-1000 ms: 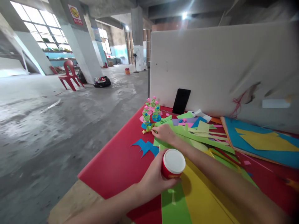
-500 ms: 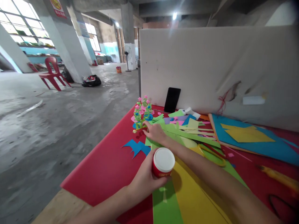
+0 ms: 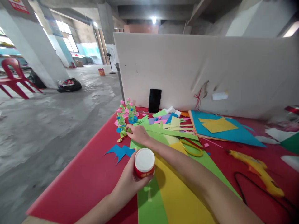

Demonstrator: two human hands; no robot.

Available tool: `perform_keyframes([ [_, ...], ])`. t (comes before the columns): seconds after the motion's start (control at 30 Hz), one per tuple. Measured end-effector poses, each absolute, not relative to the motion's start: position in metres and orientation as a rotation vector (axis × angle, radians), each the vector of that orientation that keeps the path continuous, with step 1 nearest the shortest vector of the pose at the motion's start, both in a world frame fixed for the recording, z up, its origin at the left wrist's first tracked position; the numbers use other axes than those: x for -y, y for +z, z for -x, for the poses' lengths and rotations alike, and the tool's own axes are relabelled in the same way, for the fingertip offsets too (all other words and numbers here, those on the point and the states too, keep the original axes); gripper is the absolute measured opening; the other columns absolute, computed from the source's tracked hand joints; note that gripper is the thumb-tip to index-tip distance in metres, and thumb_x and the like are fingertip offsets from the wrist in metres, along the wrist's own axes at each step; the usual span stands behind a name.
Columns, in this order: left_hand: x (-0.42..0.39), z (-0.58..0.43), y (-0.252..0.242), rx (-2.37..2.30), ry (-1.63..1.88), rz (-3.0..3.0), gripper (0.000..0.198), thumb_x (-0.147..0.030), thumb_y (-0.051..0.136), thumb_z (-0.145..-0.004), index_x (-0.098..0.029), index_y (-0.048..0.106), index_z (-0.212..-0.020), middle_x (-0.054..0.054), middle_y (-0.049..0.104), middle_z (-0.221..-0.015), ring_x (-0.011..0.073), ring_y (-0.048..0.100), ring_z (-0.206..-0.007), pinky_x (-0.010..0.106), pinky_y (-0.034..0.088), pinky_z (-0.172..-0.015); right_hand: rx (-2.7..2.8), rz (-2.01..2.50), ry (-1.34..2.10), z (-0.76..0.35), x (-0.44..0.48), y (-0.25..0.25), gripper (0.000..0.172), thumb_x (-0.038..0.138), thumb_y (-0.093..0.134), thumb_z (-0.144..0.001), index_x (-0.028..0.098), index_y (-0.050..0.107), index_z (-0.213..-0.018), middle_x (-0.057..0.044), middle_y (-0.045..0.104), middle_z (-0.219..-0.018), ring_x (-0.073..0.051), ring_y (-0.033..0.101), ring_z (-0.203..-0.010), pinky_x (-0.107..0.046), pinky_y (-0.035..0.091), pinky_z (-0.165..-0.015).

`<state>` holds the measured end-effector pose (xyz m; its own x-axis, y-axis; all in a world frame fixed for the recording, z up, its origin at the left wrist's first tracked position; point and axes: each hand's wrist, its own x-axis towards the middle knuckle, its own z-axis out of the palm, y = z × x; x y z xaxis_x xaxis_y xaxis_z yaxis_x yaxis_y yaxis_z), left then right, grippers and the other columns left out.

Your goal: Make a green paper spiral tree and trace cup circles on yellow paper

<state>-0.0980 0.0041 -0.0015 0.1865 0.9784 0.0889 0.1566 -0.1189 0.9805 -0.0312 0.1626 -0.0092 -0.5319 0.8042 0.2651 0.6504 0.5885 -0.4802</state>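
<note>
My left hand (image 3: 128, 183) is wrapped round a small red jar with a white lid (image 3: 144, 163), held just above the green and yellow paper sheets (image 3: 173, 199). My right hand (image 3: 138, 133) reaches forward across the table and pinches a small green and yellow paper curl (image 3: 122, 137). Just beyond it stand several green paper spiral stems with pink flowers (image 3: 126, 115). A blue jagged paper cutout (image 3: 119, 151) lies on the red table cover (image 3: 88, 183) between my two hands.
A white foam board (image 3: 210, 68) walls off the back of the table, with a black phone (image 3: 154, 100) leaning on it. Green scissors (image 3: 192, 147), a yellow glue gun (image 3: 257, 169) with black cord, and blue and yellow sheets (image 3: 224, 130) lie to the right. Concrete floor lies left.
The camera has swung to the right, bringing the glue gun and scissors into view. Both hands keep their hold; the right hand stays at the paper curl by the flower stems.
</note>
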Motion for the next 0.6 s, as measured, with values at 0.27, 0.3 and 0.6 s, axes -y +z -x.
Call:
perform_keyframes([
  [0.27,-0.006,0.102,-0.005,-1.238,1.053,-1.545,0.056,-0.032,0.062,-0.067,-0.020,0.037,-0.116,0.010,0.049,-0.118,0.0272,0.044,-0.115,0.039,0.039,-0.096,2.038,1.178,0.744,0.002,-0.150,0.000,0.030,0.034,0.044,-0.089,0.013,0.050,-0.109,-0.004,0.058,-0.088,-0.011,0.057,-0.070,-0.029,0.049,-0.064],
  [0.3,-0.006,0.103,-0.007,-1.259,1.040,-1.559,0.058,-0.034,0.063,-0.067,-0.019,0.037,-0.116,0.011,0.047,-0.119,0.0283,0.043,-0.117,0.041,0.037,-0.098,1.997,1.183,0.777,-0.007,-0.145,0.003,0.029,0.034,0.043,-0.089,0.013,0.050,-0.108,-0.003,0.058,-0.086,-0.010,0.056,-0.067,-0.028,0.049,-0.062],
  [0.6,-0.009,0.101,-0.026,-1.402,1.155,-1.539,0.076,-0.057,0.064,-0.059,-0.019,0.037,-0.118,0.010,0.055,-0.108,0.0298,0.051,-0.108,0.041,0.046,-0.088,1.754,1.188,0.929,-0.096,-0.037,0.024,0.024,0.031,0.042,-0.089,0.013,0.056,-0.093,0.004,0.052,-0.059,-0.006,0.046,-0.047,-0.019,0.039,-0.046],
])
